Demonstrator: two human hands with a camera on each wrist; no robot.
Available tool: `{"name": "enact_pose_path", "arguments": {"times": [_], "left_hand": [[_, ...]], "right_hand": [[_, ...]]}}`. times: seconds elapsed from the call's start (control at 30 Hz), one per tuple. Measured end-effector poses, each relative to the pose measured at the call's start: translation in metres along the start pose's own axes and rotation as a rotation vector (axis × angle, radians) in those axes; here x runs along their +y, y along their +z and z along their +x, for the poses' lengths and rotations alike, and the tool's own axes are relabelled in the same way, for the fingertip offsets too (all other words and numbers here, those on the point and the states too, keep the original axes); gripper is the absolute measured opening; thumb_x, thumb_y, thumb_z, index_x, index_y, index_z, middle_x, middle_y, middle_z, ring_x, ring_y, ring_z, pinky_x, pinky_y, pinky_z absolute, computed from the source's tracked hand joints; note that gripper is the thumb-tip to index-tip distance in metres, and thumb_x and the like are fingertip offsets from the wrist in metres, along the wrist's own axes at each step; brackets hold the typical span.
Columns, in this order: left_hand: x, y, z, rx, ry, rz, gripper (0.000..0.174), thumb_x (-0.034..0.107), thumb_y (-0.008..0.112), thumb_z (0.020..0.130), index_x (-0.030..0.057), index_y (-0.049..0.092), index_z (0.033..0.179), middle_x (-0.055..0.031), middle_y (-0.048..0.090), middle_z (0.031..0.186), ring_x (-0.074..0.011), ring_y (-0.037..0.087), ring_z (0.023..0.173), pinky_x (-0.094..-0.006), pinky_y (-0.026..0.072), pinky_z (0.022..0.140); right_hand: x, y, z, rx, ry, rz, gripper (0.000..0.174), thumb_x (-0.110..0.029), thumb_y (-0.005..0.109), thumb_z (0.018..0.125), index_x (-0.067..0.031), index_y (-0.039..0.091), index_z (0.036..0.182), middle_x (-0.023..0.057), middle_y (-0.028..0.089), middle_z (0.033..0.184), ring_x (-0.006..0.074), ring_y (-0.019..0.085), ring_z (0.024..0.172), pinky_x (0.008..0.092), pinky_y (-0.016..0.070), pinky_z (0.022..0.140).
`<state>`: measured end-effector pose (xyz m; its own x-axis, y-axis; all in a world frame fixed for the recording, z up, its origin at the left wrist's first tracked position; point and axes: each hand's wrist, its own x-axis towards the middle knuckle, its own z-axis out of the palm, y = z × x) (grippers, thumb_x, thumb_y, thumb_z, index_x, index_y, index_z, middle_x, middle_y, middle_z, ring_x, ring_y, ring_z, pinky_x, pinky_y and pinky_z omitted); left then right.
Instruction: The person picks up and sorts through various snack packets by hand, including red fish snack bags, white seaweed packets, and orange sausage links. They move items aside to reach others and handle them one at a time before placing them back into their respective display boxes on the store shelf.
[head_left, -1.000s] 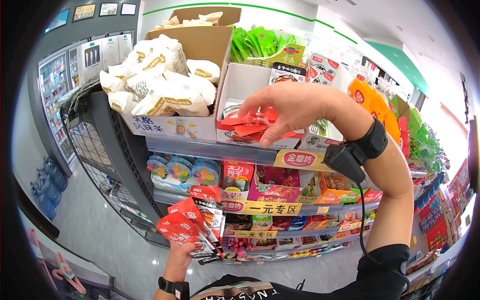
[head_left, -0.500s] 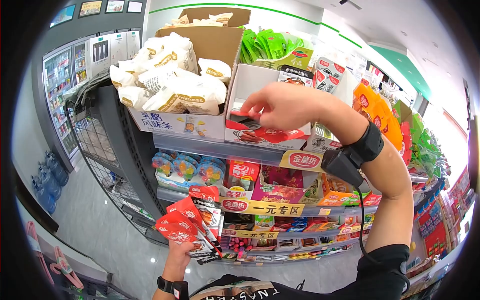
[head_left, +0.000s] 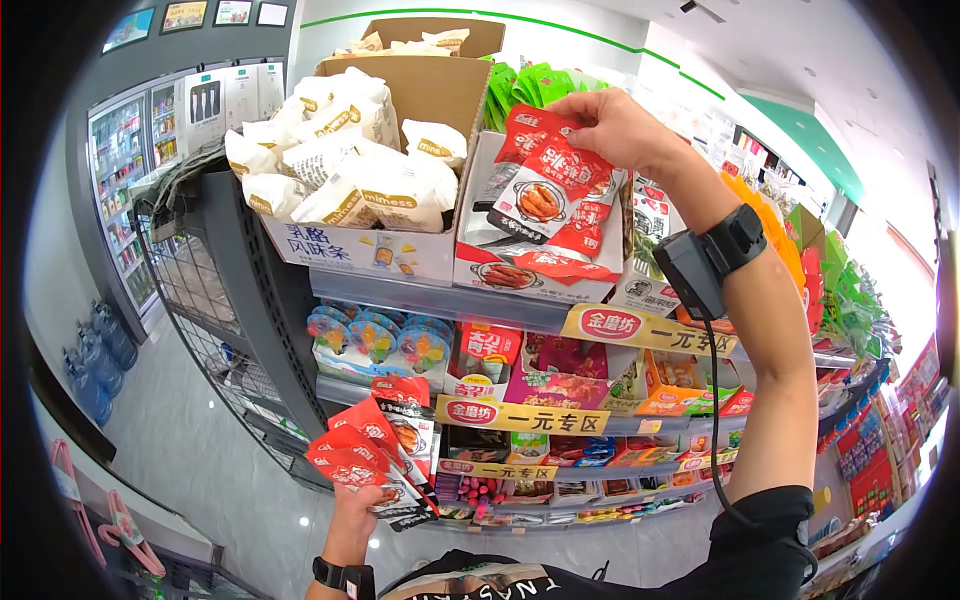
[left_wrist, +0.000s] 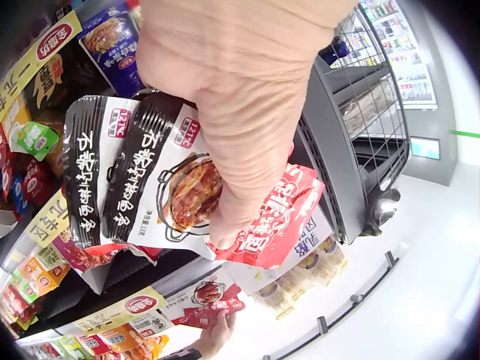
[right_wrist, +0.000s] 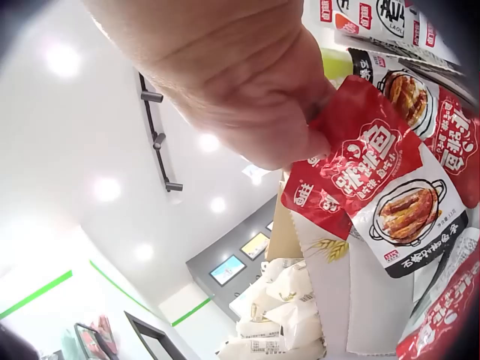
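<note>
My right hand (head_left: 618, 132) pinches red, white and black snack packets (right_wrist: 405, 210) by their red ends. A second red packet end shows beside the front one in the right wrist view. They hang over an open white snack box (head_left: 490, 272) on the top shelf, with more packets inside. Lower down, my left hand (head_left: 355, 505) grips a fan of several matching packets (head_left: 405, 440). Its thumb lies across their printed fronts in the left wrist view (left_wrist: 247, 180).
A carton (head_left: 350, 245) of white wrapped snacks (head_left: 380, 190) stands left of the snack box. Green packets (head_left: 540, 85) are behind it, and orange bags (head_left: 765, 225) stand to the right. Lower shelves hold toys (head_left: 370, 335) and boxed snacks. A wire rack (head_left: 190, 320) borders the left.
My right hand was down inside the snack box; it has risen toward the back with packets pinched in its fingers. The left hand keeps its fan of packets, nearly still.
</note>
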<state>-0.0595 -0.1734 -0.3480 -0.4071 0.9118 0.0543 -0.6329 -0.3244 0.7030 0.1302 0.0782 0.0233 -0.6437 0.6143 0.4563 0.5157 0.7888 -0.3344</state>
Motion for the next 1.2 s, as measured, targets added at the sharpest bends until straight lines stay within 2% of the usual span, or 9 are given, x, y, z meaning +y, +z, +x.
{"name": "enact_pose_path", "arguments": {"times": [0.1,0.3,0.5,0.6,0.7,0.77,0.83,1.03,1.2], "left_hand": [[-0.002,-0.002,0.0,0.01,0.002,0.003,0.061,-0.006,0.051,0.057,-0.0003,0.036,0.116,-0.0126,0.051,0.106,-0.0232,0.057,0.09,-0.0315,0.0511,0.07],[-0.004,-0.003,0.0,0.015,0.046,-0.016,0.064,-0.002,0.053,0.057,-0.0002,0.036,0.118,-0.0132,0.051,0.107,-0.024,0.057,0.092,-0.0324,0.051,0.071],[-0.004,-0.01,-0.001,0.072,0.021,-0.005,0.064,-0.004,0.051,0.056,-0.0009,0.035,0.118,-0.014,0.053,0.104,-0.0246,0.059,0.086,-0.0314,0.0519,0.066],[-0.005,-0.014,-0.001,0.099,0.038,0.02,0.064,-0.005,0.049,0.055,-0.0011,0.035,0.118,-0.0142,0.053,0.104,-0.0244,0.059,0.085,-0.0306,0.0519,0.064],[-0.002,-0.014,-0.003,0.141,0.031,0.038,0.064,-0.004,0.048,0.054,-0.001,0.036,0.117,-0.0141,0.053,0.103,-0.0242,0.059,0.086,-0.0299,0.0518,0.063],[0.004,-0.004,-0.003,0.095,0.057,0.033,0.064,-0.002,0.05,0.053,-0.0003,0.037,0.116,-0.0134,0.053,0.104,-0.0233,0.059,0.085,-0.0301,0.0508,0.065],[0.006,-0.002,-0.003,0.086,0.085,-0.003,0.064,-0.001,0.051,0.053,-0.0002,0.038,0.115,-0.0132,0.053,0.102,-0.0228,0.059,0.084,-0.03,0.0501,0.066],[0.009,-0.005,-0.005,0.102,0.071,0.016,0.057,0.0,0.053,0.053,-0.0024,0.042,0.109,-0.0105,0.056,0.096,-0.0194,0.058,0.081,-0.0283,0.0495,0.065],[0.007,-0.005,-0.002,0.075,0.054,-0.012,0.057,0.0,0.053,0.054,-0.0023,0.042,0.11,-0.0109,0.056,0.097,-0.02,0.059,0.081,-0.0286,0.05,0.065]], "right_hand": [[0.01,0.001,0.006,0.035,-0.093,0.116,0.039,0.006,0.053,0.07,-0.0061,0.058,0.107,0.0072,0.063,0.09,0.0116,0.058,0.076,0.0245,0.048,0.069],[0.013,-0.001,0.005,-0.026,-0.15,0.098,0.039,0.008,0.051,0.069,-0.0038,0.058,0.106,0.0081,0.063,0.091,0.0106,0.057,0.078,0.0239,0.048,0.071],[0.015,0.001,0.006,0.044,-0.171,0.151,0.028,0.009,0.05,0.07,-0.0008,0.06,0.094,0.0068,0.062,0.085,0.0104,0.057,0.076,0.0232,0.0463,0.07],[0.01,-0.002,-0.001,0.046,-0.21,0.07,0.017,0.011,0.048,0.073,0.0015,0.056,0.084,0.0046,0.06,0.084,0.0099,0.056,0.081,0.022,0.045,0.075],[0.003,-0.008,-0.016,0.026,-0.207,0.208,0.013,0.012,0.047,0.073,0.0013,0.053,0.079,0.0057,0.059,0.084,0.0116,0.056,0.082,0.0228,0.045,0.076],[0.01,-0.011,-0.023,0.095,-0.286,0.154,0.014,0.014,0.046,0.072,0.0016,0.051,0.076,0.0071,0.058,0.084,0.0162,0.057,0.084,0.0261,0.0448,0.079],[0.014,-0.01,-0.031,0.138,-0.428,0.24,0.014,0.011,0.047,0.072,-0.0003,0.054,0.074,0.0062,0.06,0.083,0.0151,0.058,0.084,0.0256,0.0457,0.076],[0.014,-0.009,-0.057,0.165,-0.592,0.114,0.018,0.016,0.046,0.069,-0.0007,0.053,0.069,0.0075,0.059,0.08,0.0199,0.059,0.086,0.0294,0.0464,0.078],[0.011,-0.001,-0.056,0.287,-0.456,-0.008,0.018,0.014,0.048,0.071,0.0001,0.057,0.077,0.0064,0.061,0.079,0.0155,0.059,0.081,0.0266,0.046,0.075]]}}
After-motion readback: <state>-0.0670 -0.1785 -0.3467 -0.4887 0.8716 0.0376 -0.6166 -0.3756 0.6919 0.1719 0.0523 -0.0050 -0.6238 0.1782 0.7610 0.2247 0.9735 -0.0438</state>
